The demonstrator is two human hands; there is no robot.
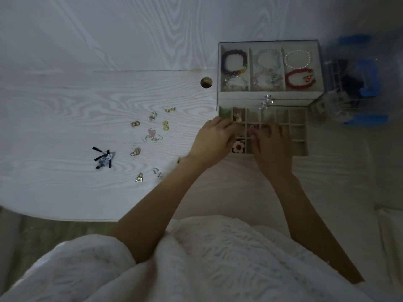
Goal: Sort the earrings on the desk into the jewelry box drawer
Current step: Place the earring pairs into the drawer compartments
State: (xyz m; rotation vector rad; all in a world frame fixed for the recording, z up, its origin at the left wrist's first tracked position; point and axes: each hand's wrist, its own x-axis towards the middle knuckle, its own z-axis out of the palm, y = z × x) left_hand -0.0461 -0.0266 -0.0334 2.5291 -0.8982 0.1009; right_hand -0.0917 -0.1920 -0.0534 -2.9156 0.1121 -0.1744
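At centre frame, both hands are hovering over the open jewelry box drawer [298,136]; the left hand [214,139] and right hand [271,141] are curling their fingers over a pink earring [253,128], grip unclear. Loose earrings [150,136] are lying on the surface [65,118] at centre left.

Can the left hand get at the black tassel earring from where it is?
Probably yes. The left hand is over the drawer, and the tassel earring lies in the open on the desk to its left. Only small loose earrings lie between them, and nothing covers it.
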